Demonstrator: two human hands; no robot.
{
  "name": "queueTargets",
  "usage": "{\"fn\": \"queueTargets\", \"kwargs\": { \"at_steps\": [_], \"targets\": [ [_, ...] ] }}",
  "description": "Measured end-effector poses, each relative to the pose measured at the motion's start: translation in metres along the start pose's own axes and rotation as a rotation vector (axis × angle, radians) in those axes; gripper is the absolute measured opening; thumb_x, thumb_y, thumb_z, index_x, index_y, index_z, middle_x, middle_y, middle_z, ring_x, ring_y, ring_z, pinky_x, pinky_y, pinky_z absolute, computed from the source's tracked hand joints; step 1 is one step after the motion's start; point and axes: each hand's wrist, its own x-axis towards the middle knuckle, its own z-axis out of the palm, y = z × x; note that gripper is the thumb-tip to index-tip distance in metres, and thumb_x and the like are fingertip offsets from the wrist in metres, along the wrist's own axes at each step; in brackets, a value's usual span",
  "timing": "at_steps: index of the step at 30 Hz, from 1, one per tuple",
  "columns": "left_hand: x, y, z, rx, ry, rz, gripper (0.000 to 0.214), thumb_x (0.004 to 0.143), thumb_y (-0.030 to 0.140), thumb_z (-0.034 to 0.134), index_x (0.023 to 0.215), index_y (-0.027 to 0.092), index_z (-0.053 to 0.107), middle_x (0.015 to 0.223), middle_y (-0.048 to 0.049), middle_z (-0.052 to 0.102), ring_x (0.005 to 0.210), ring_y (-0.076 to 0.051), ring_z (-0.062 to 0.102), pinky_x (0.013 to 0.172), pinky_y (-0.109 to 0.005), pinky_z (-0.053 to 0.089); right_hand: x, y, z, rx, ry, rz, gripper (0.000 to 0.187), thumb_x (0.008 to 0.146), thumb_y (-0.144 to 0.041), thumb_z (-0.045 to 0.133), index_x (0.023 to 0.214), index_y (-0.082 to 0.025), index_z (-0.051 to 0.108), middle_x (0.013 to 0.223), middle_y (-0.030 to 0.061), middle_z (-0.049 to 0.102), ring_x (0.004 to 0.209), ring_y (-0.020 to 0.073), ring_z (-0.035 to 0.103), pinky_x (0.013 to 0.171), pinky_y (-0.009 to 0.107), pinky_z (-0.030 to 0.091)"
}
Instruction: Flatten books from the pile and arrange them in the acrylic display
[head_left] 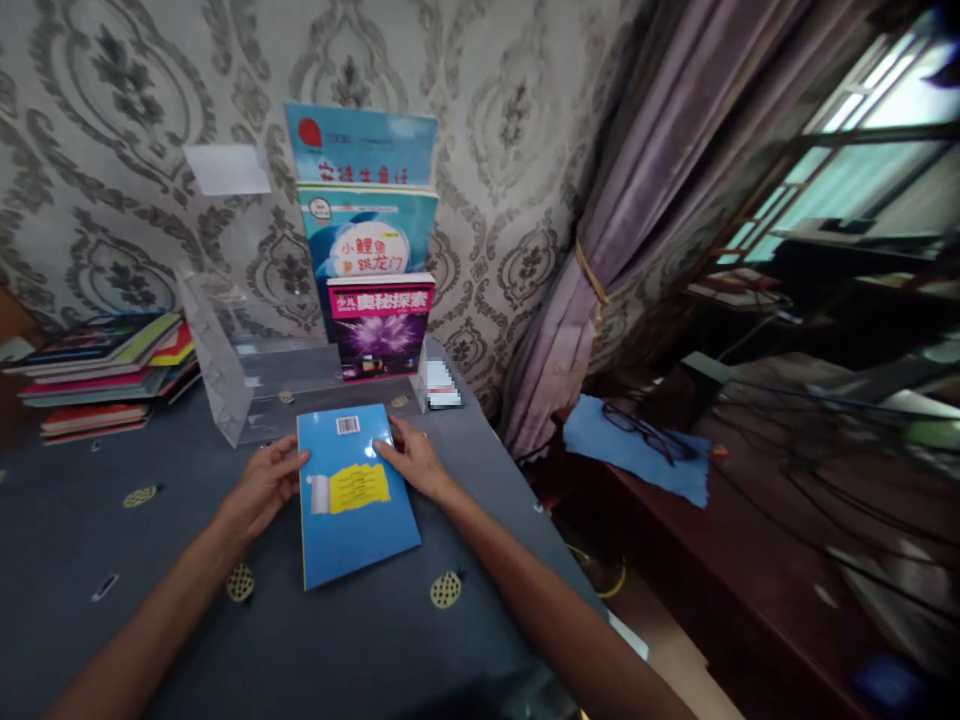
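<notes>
A thin blue book [352, 495] with a yellow label and a barcode lies flat on the dark grey tablecloth [112, 540], back cover up. My left hand [262, 485] rests against its left edge with the fingers curled on the rim. My right hand [412, 458] lies on its upper right corner, fingers stretched over the cover. Just behind the book stands a clear acrylic tiered rack [240, 340] holding three upright books: a purple one [381, 328] in front, a blue fish one [367, 245] behind it and a light blue one [360, 145] at the top.
A stack of colourful books [101, 370] lies at the table's left rear. A small white card [442, 385] sits right of the rack. The table's right edge drops off near a purple curtain [600, 250]. Glasses rest on a blue cloth [637, 450] on a dark wooden surface.
</notes>
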Motion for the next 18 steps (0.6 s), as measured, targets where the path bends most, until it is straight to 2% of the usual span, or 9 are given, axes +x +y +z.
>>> {"fn": "queueTargets", "kwargs": {
  "at_steps": [3,5,6,9,12,14,16,18],
  "targets": [
    [-0.004,0.011,0.008,0.081,-0.019,0.077,0.053,0.06,0.032,0.091,0.105,0.015,0.069,0.089,-0.0066,0.079,0.076,-0.022,0.076,0.067,-0.03,0.064,-0.001,-0.007,-0.01,0.297,-0.095,0.073,0.038,0.095,-0.043,0.059,0.122,-0.016,0.063,0.099,0.0073,0.076,0.084,0.0205,0.073,0.07,0.031,0.06],
    [-0.008,0.024,0.016,0.152,-0.053,0.168,0.054,0.063,0.039,0.089,0.109,0.017,0.069,0.093,-0.0066,0.079,0.08,-0.023,0.075,0.07,-0.032,0.064,-0.001,-0.023,-0.021,0.356,-0.066,0.027,0.039,0.092,-0.047,0.063,0.117,-0.016,0.064,0.097,0.0072,0.076,0.082,0.0198,0.072,0.068,0.03,0.059],
    [-0.01,0.032,0.022,0.186,-0.072,0.232,0.053,0.066,0.041,0.087,0.111,0.019,0.069,0.097,-0.0067,0.079,0.084,-0.024,0.075,0.073,-0.034,0.064,-0.002,-0.034,-0.028,0.357,-0.035,-0.041,0.039,0.092,-0.047,0.064,0.115,-0.017,0.064,0.099,0.0073,0.076,0.085,0.02,0.072,0.071,0.031,0.06],
    [-0.023,0.057,0.033,0.291,-0.091,0.492,0.046,0.076,0.045,0.078,0.117,0.025,0.068,0.108,-0.0052,0.077,0.098,-0.027,0.073,0.085,-0.042,0.063,-0.012,-0.072,-0.05,0.243,0.052,-0.326,0.034,0.097,-0.045,0.058,0.116,-0.018,0.064,0.108,0.0077,0.074,0.099,0.0204,0.071,0.087,0.035,0.059],
    [-0.041,0.069,0.028,0.445,-0.056,0.678,0.032,0.081,0.041,0.072,0.111,0.031,0.071,0.109,-0.0022,0.076,0.106,-0.028,0.071,0.095,-0.047,0.059,-0.036,-0.092,-0.067,-0.073,0.134,-0.519,0.03,0.1,-0.042,0.056,0.117,-0.021,0.067,0.105,0.0047,0.074,0.1,0.0205,0.069,0.089,0.037,0.058],
    [-0.054,0.063,0.016,0.619,-0.095,0.7,0.024,0.082,0.038,0.07,0.106,0.032,0.073,0.111,-0.0024,0.077,0.112,-0.029,0.069,0.102,-0.05,0.056,-0.057,-0.085,-0.07,-0.197,0.142,-0.606,0.028,0.1,-0.039,0.057,0.12,-0.022,0.069,0.112,0.0056,0.074,0.106,0.0215,0.069,0.095,0.04,0.057],
    [-0.067,0.042,0.001,0.807,-0.207,0.665,0.023,0.083,0.037,0.069,0.105,0.032,0.075,0.116,-0.004,0.076,0.119,-0.031,0.067,0.109,-0.053,0.05,-0.078,-0.064,-0.065,-0.288,0.035,-0.649,0.028,0.103,-0.035,0.052,0.122,-0.023,0.069,0.12,0.008,0.072,0.113,0.0213,0.068,0.098,0.041,0.057],
    [-0.08,0.012,-0.012,0.952,-0.323,0.622,0.025,0.083,0.036,0.067,0.106,0.03,0.075,0.12,-0.0051,0.076,0.124,-0.031,0.065,0.115,-0.056,0.044,-0.098,-0.038,-0.055,-0.393,-0.127,-0.655,0.028,0.104,-0.031,0.048,0.12,-0.022,0.07,0.123,0.0089,0.072,0.115,0.0204,0.067,0.099,0.041,0.058]
  ]
}}
